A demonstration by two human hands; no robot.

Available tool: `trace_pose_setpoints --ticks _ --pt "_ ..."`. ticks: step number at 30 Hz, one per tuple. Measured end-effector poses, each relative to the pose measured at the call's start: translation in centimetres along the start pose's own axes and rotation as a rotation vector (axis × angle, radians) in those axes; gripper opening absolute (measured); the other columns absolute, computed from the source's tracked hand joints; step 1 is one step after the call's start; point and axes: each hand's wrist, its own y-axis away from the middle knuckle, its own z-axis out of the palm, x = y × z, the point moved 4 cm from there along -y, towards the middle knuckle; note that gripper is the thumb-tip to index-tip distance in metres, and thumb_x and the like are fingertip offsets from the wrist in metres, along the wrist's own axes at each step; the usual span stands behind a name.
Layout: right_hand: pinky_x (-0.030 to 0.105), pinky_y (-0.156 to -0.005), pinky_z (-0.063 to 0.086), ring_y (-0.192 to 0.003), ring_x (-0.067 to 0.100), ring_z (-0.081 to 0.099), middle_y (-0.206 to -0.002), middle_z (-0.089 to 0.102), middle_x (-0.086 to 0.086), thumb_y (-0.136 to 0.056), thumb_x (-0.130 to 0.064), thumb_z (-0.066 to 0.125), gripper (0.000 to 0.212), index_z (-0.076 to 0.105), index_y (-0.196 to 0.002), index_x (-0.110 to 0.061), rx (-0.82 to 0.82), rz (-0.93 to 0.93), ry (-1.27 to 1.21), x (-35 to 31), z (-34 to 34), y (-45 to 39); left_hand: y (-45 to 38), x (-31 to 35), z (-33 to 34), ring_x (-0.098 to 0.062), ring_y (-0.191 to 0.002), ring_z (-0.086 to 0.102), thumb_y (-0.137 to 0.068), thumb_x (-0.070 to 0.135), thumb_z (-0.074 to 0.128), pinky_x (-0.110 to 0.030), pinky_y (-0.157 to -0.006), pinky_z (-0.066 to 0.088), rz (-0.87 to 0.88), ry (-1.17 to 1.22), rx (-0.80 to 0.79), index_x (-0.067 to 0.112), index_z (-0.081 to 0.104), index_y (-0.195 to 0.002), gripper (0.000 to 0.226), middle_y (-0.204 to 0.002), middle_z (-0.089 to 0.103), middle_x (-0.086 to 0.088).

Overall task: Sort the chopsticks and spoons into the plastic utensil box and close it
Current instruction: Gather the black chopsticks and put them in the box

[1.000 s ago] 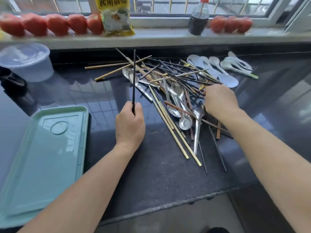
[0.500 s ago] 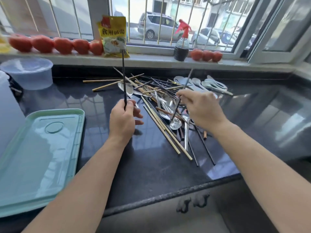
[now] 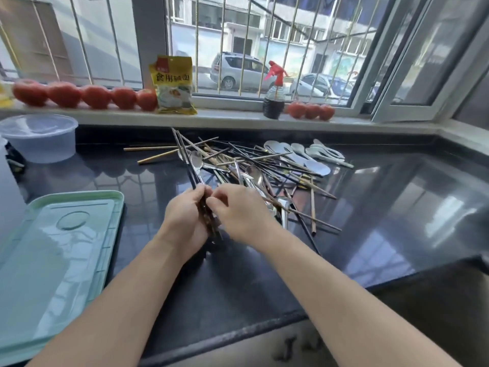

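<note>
Holding dark chopsticks [image 3: 185,157]: I am gripping them in my left hand [image 3: 185,221], right hand [image 3: 239,211] pinching alongside, tips pointing away toward the windowsill [image 3: 225,119], just nearside of the utensil pile [image 3: 264,168].

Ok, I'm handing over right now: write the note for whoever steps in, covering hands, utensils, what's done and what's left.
Left hand grips dark chopsticks, tips pointing away. Right hand pinches at the same bundle beside it.
The mixed pile of chopsticks and metal spoons lies on the black counter; white spoons lie at its far right.
The green tray-like lid sits at left, nothing on it.
Done: nothing boxed. Left: sort everything, close the box.
</note>
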Motion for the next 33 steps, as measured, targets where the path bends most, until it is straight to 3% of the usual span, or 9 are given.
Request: trace_pose_setpoints --ticks 2,4,6,9,17,21,25,30,33 --pt "0.035 -0.079 0.050 -0.088 0.021 0.063 -0.089 0.072 -0.002 -0.095 -0.029 0.058 0.013 0.069 -0.093 -0.023 0.067 0.103 0.097 3.6 -3.6 0.8 0.0 0.2 -0.1 -0.027 -0.064 0.067 -0.112 0.026 0.033 -0.041 -0.058 0.058 0.057 -0.023 0.088 0.012 0.051 -0.087 0.033 -0.075 0.065 -0.013" --pt "0.033 -0.075 0.046 -0.090 0.024 0.063 -0.087 0.071 -0.001 -0.092 -0.028 0.059 0.011 0.067 -0.087 -0.022 0.152 0.312 0.235 8.4 -8.1 2.6 -0.2 0.1 -0.3 -0.018 -0.043 0.045 -0.112 0.028 0.032 -0.027 -0.041 0.043 0.099 -0.063 0.135 0.015 0.047 -0.088 0.031 -0.060 0.047 -0.005" --pt "0.033 -0.072 0.046 -0.087 0.027 0.063 -0.084 0.070 0.000 -0.088 -0.036 0.063 0.018 0.062 -0.078 -0.021 0.141 0.494 0.296 12.0 -10.8 5.5 -0.5 0.0 -0.5 -0.011 -0.042 0.024 -0.112 0.029 0.031 -0.019 -0.038 0.024 0.116 -0.099 0.146 0.016 0.047 -0.090 0.030 -0.057 0.030 0.001" --pt "0.034 -0.069 0.050 -0.077 0.022 0.062 -0.078 0.069 -0.001 -0.085 -0.054 0.065 0.036 0.061 -0.078 -0.018 -0.079 0.622 0.345 13.5 -9.4 8.9 -1.1 -0.2 -0.5 -0.011 -0.046 0.017 -0.112 0.028 0.030 -0.020 -0.041 0.014 0.121 -0.140 0.130 0.013 0.051 -0.095 0.031 -0.059 0.024 0.002" --pt "0.032 -0.068 0.041 -0.077 0.034 0.050 -0.076 0.052 0.009 -0.098 -0.024 0.051 0.030 0.045 -0.070 -0.014 -0.143 0.578 0.580 13.7 -8.7 9.2 -0.2 -0.7 0.3 -0.010 -0.039 0.024 -0.112 0.026 0.035 -0.019 -0.038 0.017 0.123 -0.273 0.016 0.011 0.054 -0.101 0.026 -0.055 0.034 0.003" --pt "0.038 -0.078 0.051 -0.090 0.034 0.061 -0.095 0.066 0.012 -0.097 -0.041 0.055 0.031 0.060 -0.089 -0.012 -0.099 0.557 0.423 13.1 -9.0 10.1 -0.1 -0.7 0.3 -0.010 -0.040 0.025 -0.111 0.027 0.036 -0.020 -0.037 0.019 0.124 -0.305 -0.007 0.010 0.054 -0.103 0.026 -0.057 0.036 0.001" --pt "0.034 -0.068 0.047 -0.076 0.027 0.058 -0.085 0.062 0.006 -0.091 -0.060 0.058 0.049 0.052 -0.075 -0.014 -0.177 0.609 0.319 11.1 -7.5 9.3 -0.1 -0.8 0.3 -0.011 -0.041 0.025 -0.111 0.028 0.037 -0.021 -0.039 0.019 0.131 -0.318 -0.016 0.010 0.055 -0.102 0.027 -0.058 0.037 0.001" --pt "0.032 -0.075 0.040 -0.100 0.037 0.058 -0.117 0.056 0.018 -0.097 -0.022 0.058 0.022 0.046 -0.083 -0.010 -0.244 0.507 0.535 9.1 -6.2 8.6 -0.1 -0.8 0.3 -0.011 -0.041 0.025 -0.112 0.026 0.036 -0.022 -0.040 0.017 0.117 -0.319 -0.007 0.010 0.055 -0.103 0.026 -0.058 0.038 0.000" --pt "0.036 -0.079 0.046 -0.109 0.039 0.060 -0.116 0.059 0.019 -0.092 -0.005 0.051 0.008 0.052 -0.096 -0.012 -0.234 0.506 0.647 9.3 -7.1 8.5 -0.1 -0.7 0.3 -0.010 -0.040 0.025 -0.112 0.026 0.035 -0.022 -0.042 0.016 0.105 -0.315 -0.012 0.010 0.054 -0.102 0.026 -0.057 0.037 0.000"
